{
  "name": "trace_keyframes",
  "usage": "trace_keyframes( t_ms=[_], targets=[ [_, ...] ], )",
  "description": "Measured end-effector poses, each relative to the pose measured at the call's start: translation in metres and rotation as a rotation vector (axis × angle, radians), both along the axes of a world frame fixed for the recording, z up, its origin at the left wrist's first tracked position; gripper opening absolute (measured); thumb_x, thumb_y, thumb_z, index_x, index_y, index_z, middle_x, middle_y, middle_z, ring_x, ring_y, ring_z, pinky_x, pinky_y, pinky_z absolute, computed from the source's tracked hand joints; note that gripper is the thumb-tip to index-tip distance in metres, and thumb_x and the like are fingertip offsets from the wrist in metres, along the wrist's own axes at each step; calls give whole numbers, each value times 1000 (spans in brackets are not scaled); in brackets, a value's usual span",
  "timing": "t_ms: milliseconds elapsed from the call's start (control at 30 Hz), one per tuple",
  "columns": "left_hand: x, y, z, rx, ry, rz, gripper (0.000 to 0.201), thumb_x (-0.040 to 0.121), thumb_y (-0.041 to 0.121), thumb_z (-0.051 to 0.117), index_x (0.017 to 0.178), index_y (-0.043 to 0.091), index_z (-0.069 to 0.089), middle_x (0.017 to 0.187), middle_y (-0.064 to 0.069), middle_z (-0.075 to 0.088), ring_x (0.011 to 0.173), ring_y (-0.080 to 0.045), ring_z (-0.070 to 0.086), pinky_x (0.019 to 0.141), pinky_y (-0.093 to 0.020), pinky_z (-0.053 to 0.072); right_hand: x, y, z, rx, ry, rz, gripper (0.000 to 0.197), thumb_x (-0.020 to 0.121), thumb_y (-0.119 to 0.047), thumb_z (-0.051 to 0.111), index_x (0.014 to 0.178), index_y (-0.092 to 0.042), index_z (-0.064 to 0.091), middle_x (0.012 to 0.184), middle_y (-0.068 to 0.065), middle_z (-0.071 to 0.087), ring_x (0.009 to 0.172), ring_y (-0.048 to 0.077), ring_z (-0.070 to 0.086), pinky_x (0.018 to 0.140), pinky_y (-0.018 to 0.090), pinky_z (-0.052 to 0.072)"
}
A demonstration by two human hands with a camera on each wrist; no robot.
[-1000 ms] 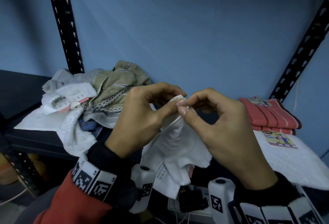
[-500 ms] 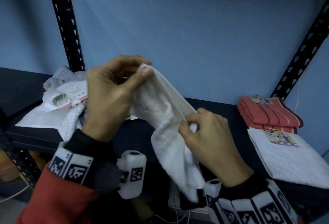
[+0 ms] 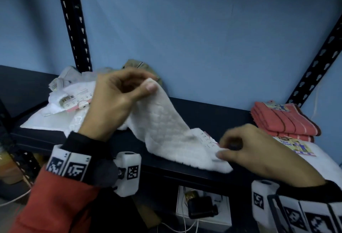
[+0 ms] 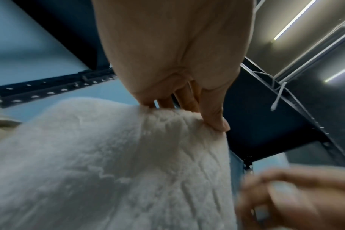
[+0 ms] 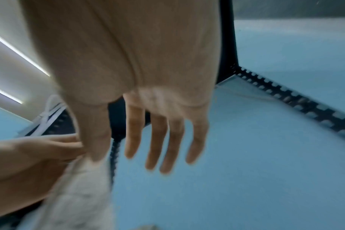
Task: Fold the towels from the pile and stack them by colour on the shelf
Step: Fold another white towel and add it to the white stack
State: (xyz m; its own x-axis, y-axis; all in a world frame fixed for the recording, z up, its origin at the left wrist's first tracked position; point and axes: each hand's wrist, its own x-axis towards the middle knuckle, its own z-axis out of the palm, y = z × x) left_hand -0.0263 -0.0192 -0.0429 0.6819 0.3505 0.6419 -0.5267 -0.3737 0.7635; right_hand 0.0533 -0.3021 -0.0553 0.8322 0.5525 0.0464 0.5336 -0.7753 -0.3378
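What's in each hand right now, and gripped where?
Both hold the same white towel. The left hand pinches its upper corner between thumb and fingers; the right hand pinches the lower edge near the printed label, though blur hides the exact contact.

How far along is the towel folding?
Done: folded red towels and a folded white towel lie at the shelf's right end. In hand: the left hand and right hand pinch a white towel, spreading it. Left: the unfolded pile at left.
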Motion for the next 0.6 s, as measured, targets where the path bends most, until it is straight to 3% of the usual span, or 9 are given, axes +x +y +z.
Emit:
trace_keyframes(
  t_ms=[100, 200, 300, 433, 600],
  targets=[
    [1, -25, 3, 115, 12, -103, 13, 85, 9, 78, 98, 9, 76, 94, -2, 78, 90, -17, 75, 86, -29, 58, -31, 29, 16, 438, -160, 145, 13, 86, -38, 74, 97, -32, 69, 100, -18, 70, 99, -3, 63, 86, 18, 49],
    [0, -40, 4, 128, -6, -177, 14, 86, 8, 77, 100, 6, 76, 92, -3, 78, 91, -19, 75, 87, -34, 59, -54, 56, 17, 717, -173, 292, 16, 91, -25, 73, 107, -26, 71, 108, -16, 68, 111, 1, 62, 91, 9, 41],
    [-2, -43, 7, 120, -21, -197, 15, 86, 9, 77, 100, 8, 75, 92, -3, 78, 91, -20, 76, 87, -39, 60, -58, 67, 5, 838, -180, 300, 12, 92, -15, 72, 104, -17, 70, 101, -12, 68, 105, 5, 64, 87, 9, 43],
    [-3, -46, 8, 85, -13, -225, 20, 82, 12, 78, 100, 12, 72, 87, -2, 78, 87, -17, 76, 82, -31, 59, -58, 69, 2, 1030, -163, 288, 19, 93, -11, 72, 107, -19, 62, 100, -12, 70, 104, 10, 68, 88, 16, 49],
    [-4, -48, 9, 48, -19, -221, 18, 80, 8, 79, 93, 4, 67, 80, -1, 76, 81, -18, 76, 80, -34, 61, -59, 72, 2, 1064, -220, 293, 14, 95, -11, 70, 105, -17, 64, 97, -13, 69, 101, 10, 69, 87, 18, 50]
  ],
)
